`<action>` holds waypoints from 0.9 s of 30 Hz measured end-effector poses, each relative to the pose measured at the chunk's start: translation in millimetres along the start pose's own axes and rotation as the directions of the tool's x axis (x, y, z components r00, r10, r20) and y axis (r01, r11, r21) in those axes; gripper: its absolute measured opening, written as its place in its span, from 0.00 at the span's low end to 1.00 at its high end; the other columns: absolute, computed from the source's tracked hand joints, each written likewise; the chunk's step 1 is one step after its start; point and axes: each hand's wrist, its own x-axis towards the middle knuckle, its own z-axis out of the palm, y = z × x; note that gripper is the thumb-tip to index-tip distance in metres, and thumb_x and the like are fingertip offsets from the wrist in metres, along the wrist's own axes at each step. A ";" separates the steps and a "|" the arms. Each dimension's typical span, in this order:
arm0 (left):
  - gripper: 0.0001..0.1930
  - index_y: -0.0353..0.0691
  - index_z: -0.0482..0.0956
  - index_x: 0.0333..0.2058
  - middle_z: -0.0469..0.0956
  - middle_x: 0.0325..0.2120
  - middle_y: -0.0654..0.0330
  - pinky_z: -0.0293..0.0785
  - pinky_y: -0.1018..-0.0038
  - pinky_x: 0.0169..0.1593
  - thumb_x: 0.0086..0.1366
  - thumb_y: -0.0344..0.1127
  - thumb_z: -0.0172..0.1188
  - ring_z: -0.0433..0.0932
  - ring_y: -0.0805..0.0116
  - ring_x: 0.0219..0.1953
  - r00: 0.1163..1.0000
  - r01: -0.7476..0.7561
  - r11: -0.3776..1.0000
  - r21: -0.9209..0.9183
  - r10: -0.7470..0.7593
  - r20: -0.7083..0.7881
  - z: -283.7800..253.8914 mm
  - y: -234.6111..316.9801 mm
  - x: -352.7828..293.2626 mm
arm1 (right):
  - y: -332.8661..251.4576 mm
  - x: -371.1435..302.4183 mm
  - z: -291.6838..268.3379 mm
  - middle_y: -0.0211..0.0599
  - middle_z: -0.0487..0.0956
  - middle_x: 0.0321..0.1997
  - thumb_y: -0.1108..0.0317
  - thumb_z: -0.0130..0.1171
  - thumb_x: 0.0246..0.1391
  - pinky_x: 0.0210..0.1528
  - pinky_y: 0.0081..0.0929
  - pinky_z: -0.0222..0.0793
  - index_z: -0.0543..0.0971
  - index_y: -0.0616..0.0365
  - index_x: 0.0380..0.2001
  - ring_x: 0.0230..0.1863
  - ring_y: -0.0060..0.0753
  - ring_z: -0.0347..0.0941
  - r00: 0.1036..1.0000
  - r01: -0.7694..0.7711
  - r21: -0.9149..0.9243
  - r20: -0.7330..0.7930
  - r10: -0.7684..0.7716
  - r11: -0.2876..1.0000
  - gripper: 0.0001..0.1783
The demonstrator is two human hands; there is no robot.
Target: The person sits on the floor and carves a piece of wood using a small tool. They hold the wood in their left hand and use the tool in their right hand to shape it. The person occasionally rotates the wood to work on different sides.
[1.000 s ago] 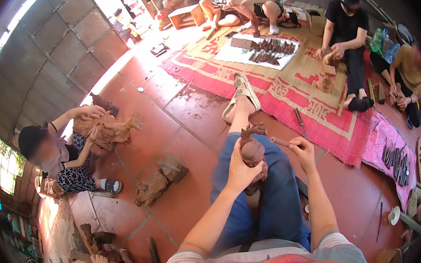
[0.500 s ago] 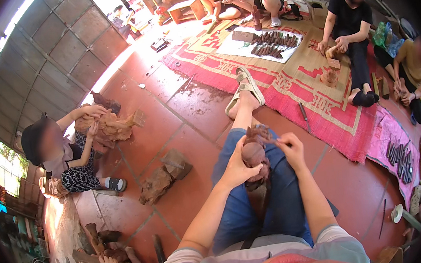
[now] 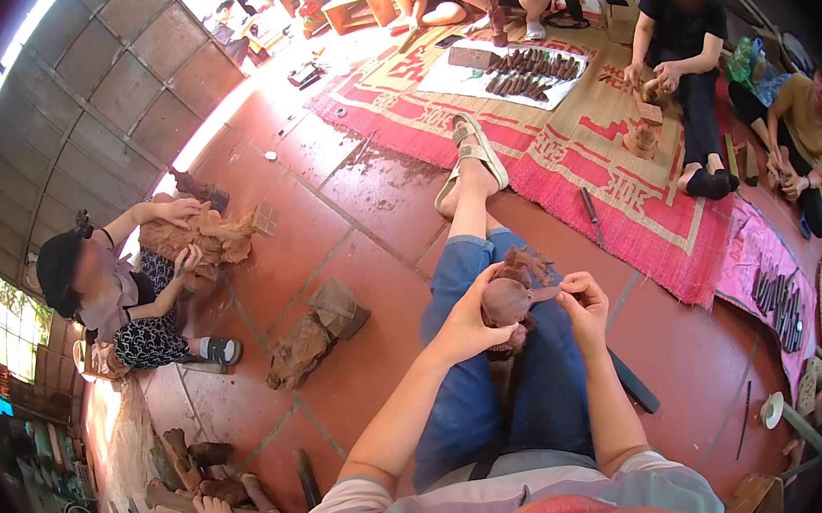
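My left hand (image 3: pixel 471 323) is wrapped round a reddish-brown wood carving (image 3: pixel 506 302) that rests between my thighs. The carving has a smooth rounded part facing up and jagged, finely cut parts at its far end. Between the pinched fingers of my right hand (image 3: pixel 585 308) is a thin brown strip (image 3: pixel 545 294). Its other end touches the right side of the rounded part. Whether the strip is sandpaper or something else, I cannot tell. The carving's underside is hidden by my hand and legs.
A rough carved wood block (image 3: pixel 315 333) lies on the tiles to my left. Beyond it a person holds a larger carving (image 3: pixel 200 244). A red patterned mat (image 3: pixel 562 194) bears rows of dark tools (image 3: pixel 534 72). A pink cloth (image 3: pixel 759 265) with more tools lies right. Other people work nearby.
My right hand has brought the strip in against the carving's rounded side. The carving has turned slightly in my left hand. A dark flat object has come into view beside my right thigh.
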 end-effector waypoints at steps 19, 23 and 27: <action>0.44 0.38 0.52 0.61 0.69 0.47 0.58 0.64 0.73 0.54 0.45 0.27 0.66 0.68 0.71 0.51 0.999 -0.013 0.998 0.065 0.016 -0.051 3.9 -19.8 2.9 | -0.8 11.4 41.9 0.33 0.71 0.34 0.82 0.60 0.46 0.38 0.15 0.63 0.74 0.63 0.26 0.35 0.19 0.67 0.956 0.285 -0.110 -0.041 -0.291 0.952 0.05; 0.42 0.35 0.55 0.58 0.69 0.48 0.52 0.64 0.73 0.55 0.43 0.27 0.65 0.68 0.66 0.52 0.996 -0.075 0.997 -0.026 0.073 -0.054 11.1 -16.8 7.0 | 19.8 -5.2 -26.7 0.33 0.72 0.32 0.82 0.61 0.44 0.36 0.16 0.65 0.74 0.64 0.22 0.34 0.21 0.68 0.974 0.025 -0.339 -0.205 -0.100 0.940 0.05; 0.41 0.37 0.55 0.59 0.70 0.46 0.56 0.66 0.73 0.53 0.44 0.24 0.65 0.69 0.69 0.50 0.997 -0.054 0.985 -0.165 0.043 -0.071 7.3 -15.2 -3.4 | 3.1 -20.0 -27.8 0.33 0.72 0.33 0.83 0.61 0.44 0.37 0.17 0.66 0.76 0.64 0.24 0.35 0.23 0.69 0.981 0.061 -0.189 -0.168 -0.093 0.980 0.05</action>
